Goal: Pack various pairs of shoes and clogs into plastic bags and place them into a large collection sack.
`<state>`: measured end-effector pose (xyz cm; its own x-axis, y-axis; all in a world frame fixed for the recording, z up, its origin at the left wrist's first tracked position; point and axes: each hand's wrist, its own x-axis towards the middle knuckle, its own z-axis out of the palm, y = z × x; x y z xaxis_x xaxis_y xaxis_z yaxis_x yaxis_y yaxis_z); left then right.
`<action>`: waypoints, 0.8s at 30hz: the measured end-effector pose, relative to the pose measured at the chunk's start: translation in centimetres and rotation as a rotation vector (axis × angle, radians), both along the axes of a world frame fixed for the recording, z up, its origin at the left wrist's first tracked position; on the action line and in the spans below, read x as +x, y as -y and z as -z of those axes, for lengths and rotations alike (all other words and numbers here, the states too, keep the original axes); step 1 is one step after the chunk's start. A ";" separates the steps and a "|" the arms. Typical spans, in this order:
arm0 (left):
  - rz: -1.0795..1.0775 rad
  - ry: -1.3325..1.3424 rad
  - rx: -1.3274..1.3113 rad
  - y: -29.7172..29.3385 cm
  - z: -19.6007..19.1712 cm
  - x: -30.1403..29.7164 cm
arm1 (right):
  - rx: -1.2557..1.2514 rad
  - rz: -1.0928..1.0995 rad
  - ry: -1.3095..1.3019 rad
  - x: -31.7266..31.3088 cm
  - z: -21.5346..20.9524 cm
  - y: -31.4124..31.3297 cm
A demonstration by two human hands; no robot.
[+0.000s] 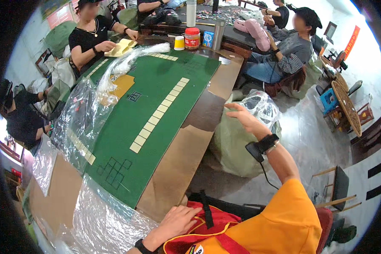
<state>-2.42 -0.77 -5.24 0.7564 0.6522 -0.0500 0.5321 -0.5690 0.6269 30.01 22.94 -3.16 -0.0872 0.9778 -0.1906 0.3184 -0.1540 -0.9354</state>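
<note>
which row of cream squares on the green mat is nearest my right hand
The long row along the right side of the green mat; the other rows lie farther from your right hand, toward the mat's far and left edges.

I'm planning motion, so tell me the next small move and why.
Probably lower the right hand to the large pale-green sack: that hand is open, seemingly empty and near it, while the left hand rests against yellow-trimmed red fabric.

You have one left hand [180,221], one right hand [246,120] and one green mat [122,139]. Beyond them you can count one yellow cup [179,43], one red-lidded jar [192,40], one blue packet [208,39], two tall flasks [191,15] (one white, one steel-coloured) and at least five other people [89,38].
</note>
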 end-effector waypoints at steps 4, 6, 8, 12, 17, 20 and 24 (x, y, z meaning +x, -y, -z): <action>0.014 0.006 -0.026 -0.2 -0.1 0.2 | 0.030 -0.182 0.394 2.2 0.4 1.6; 0.015 -0.016 -0.043 0.0 0.2 0.0 | 0.003 -0.161 0.439 2.5 0.8 1.8; -0.003 -0.014 -0.047 0.0 -0.9 0.1 | -0.023 -0.126 0.488 3.6 3.4 2.5; -0.130 0.012 -0.008 0.9 -2.4 -0.9 | -0.455 -0.429 0.413 -0.2 3.9 6.4; -0.207 0.000 -0.006 1.8 -3.2 -2.4 | -0.472 -0.621 0.366 -2.0 9.8 10.3; -0.220 -0.038 -0.005 3.0 -2.6 -3.3 | -0.113 -0.561 0.578 1.3 13.7 5.5; -0.197 -0.076 -0.083 3.6 -2.0 -3.5 | 0.168 -0.018 0.610 4.3 14.6 3.0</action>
<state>-5.93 -4.39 -3.19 0.6068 0.7784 -0.1611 0.6752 -0.3978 0.6212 34.33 19.94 -17.79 -0.0282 0.9981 -0.0555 0.8030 -0.0105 -0.5959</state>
